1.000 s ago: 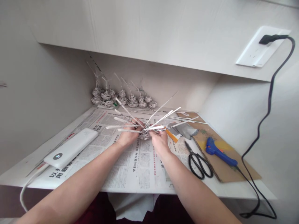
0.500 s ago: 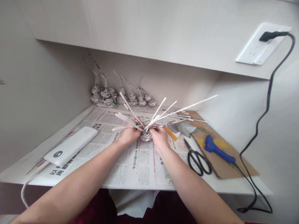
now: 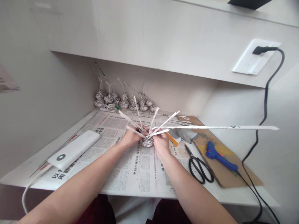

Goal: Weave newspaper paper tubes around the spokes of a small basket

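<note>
Left grip (image 3: 131, 137), right grip (image 3: 162, 142), woven paper ball (image 3: 147, 142) between them

"What's that person got there?"

"A little woven paper ball (image 3: 147, 142), left hand (image 3: 131, 137) on its left, right hand (image 3: 162, 142) on its right, with pale paper strips (image 3: 153, 122) fanning up from it."

"And around the ball?"

"Newspaper (image 3: 144, 174) spread beneath it, black scissors (image 3: 192, 157) and a blue glue gun (image 3: 220, 158) off to its right, a white corded device (image 3: 74, 150) to its left, woven gourd shapes (image 3: 124, 102) behind it."
</note>
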Available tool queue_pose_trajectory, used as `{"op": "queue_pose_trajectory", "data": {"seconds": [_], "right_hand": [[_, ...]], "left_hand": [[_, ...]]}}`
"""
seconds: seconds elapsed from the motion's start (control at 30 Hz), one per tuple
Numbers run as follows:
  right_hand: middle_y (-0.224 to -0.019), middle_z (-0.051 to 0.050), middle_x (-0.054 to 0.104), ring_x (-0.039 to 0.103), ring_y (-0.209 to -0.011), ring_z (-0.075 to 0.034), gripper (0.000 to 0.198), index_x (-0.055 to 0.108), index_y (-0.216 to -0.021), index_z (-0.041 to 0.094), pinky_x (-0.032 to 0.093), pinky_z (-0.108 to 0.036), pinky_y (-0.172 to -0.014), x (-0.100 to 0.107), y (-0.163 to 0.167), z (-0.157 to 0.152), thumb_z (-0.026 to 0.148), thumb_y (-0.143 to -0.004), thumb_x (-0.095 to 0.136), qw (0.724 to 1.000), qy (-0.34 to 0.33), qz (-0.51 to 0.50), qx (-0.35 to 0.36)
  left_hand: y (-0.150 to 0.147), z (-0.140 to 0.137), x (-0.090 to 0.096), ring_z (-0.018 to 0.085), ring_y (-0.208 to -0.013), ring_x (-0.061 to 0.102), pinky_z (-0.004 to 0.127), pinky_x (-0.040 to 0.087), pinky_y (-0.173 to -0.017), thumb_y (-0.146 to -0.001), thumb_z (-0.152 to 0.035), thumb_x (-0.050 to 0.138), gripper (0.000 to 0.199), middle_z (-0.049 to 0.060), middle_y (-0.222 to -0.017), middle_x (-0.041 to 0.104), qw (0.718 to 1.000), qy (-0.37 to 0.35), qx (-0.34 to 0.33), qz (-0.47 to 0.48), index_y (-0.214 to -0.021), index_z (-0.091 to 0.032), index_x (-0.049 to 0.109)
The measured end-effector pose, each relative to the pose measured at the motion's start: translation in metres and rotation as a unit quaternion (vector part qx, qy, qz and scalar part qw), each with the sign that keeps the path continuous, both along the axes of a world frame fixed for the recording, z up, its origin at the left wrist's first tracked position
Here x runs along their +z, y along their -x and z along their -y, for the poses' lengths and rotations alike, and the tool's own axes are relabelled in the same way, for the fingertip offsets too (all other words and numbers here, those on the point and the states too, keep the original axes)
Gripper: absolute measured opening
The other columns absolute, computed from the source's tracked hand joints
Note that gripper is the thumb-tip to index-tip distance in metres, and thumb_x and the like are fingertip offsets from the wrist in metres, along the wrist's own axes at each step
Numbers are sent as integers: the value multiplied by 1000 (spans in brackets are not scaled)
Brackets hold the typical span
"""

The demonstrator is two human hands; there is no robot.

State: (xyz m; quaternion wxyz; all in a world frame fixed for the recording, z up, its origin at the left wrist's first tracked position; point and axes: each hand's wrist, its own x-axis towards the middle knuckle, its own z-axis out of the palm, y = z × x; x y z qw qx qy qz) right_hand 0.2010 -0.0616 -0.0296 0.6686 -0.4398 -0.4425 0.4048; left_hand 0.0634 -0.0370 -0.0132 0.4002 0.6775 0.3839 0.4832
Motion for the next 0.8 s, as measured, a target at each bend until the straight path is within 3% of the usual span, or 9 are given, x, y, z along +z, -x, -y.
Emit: {"op": "queue_pose_trajectory", "data": {"seconds": [0.17, 0.5, 0.63, 0.8], "right_hand": [[-69, -2, 69, 64, -66, -18, 16, 68, -73, 17, 51, -32, -67, 12, 2, 9, 29, -64, 73, 998, 4, -41, 44], [-65, 0, 70, 65, -64, -18, 25, 66, -75, 17, 50, -30, -68, 9, -2, 2, 28, -56, 78, 992, 71, -62, 82], [-65, 0, 70, 65, -63, -17, 21, 65, -73, 18, 49, -30, -67, 5, -2, -1, 30, -59, 75, 995, 63, -38, 61], [-57, 1, 67, 63, -56, -17, 12, 64, -62, 18, 48, -29, -61, 3, -3, -3, 25, -55, 69, 990, 128, -33, 47]], "left_hand": [[1, 4, 6, 22, -75, 68, 31, 53, -71, -68, -24, 69, 14, 7, -77, 74, 1000, 7, -9, -11, -78, -14, 73], [8, -2, 1, 13, -50, 55, 24, 43, -48, -66, -28, 72, 20, 4, -62, 68, 999, 40, 27, 24, -78, -12, 74], [9, -2, 3, 19, -64, 64, 28, 51, -62, -62, -29, 76, 21, 5, -69, 71, 997, 50, 20, 58, -75, -12, 73], [8, 1, 3, 21, -71, 67, 32, 53, -71, -61, -31, 78, 23, 7, -77, 73, 997, 48, -8, 54, -75, -13, 72]]}}
